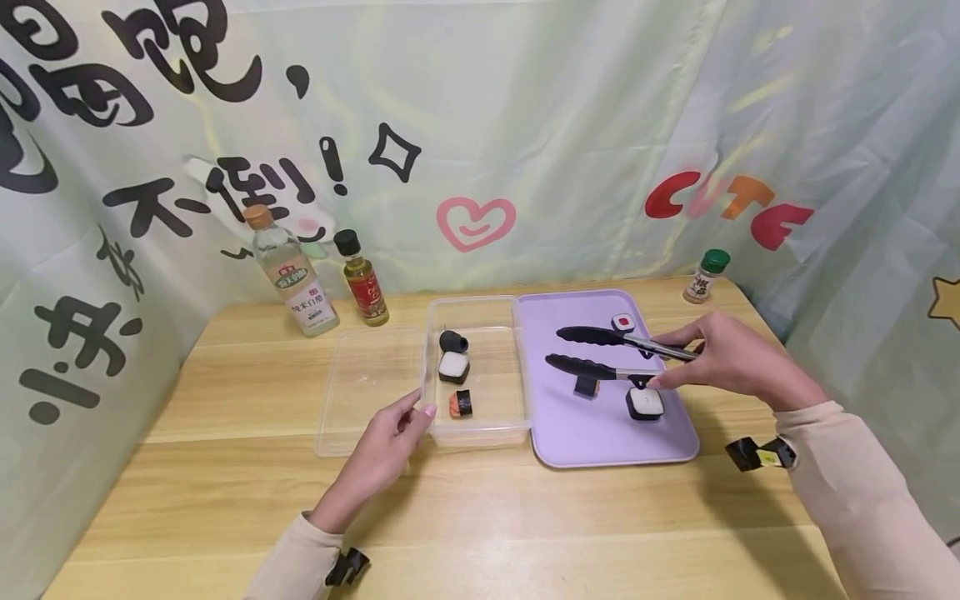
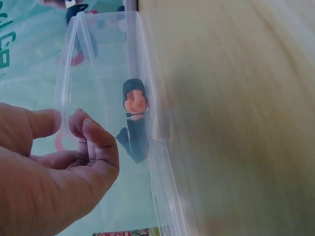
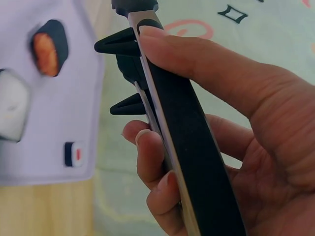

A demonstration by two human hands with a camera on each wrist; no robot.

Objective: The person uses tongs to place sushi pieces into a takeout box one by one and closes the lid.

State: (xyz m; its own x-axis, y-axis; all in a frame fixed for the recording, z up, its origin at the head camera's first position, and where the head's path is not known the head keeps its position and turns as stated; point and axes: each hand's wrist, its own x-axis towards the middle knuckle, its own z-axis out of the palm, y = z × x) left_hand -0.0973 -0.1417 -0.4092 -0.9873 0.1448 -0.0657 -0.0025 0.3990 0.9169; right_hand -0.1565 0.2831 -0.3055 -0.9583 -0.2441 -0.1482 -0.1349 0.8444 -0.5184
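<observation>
My left hand [image 1: 390,440] pinches the rim of a clear plastic box [image 1: 480,432] at its front left corner. Inside the box are a dark sushi piece [image 1: 453,342], a white-topped sushi roll [image 1: 453,367] and an orange-topped sushi piece [image 2: 135,101]. My right hand [image 1: 723,360] holds black-tipped metal tongs [image 3: 184,132] over a lilac tray [image 1: 592,446], their jaws apart with nothing gripped. Beneath and around them on the tray lie a small roll with a red centre [image 1: 622,322], an orange-topped piece wrapped in black [image 3: 49,48] and a white-topped roll [image 1: 646,402].
The box's clear lid [image 1: 352,392] lies flat at its left. Behind it stand a vinegar bottle [image 1: 292,275] and a smaller black-capped bottle [image 1: 365,283]. A green-capped shaker [image 1: 705,277] is at the back right. A printed curtain [image 1: 570,150] hangs behind the wooden table [image 1: 480,525].
</observation>
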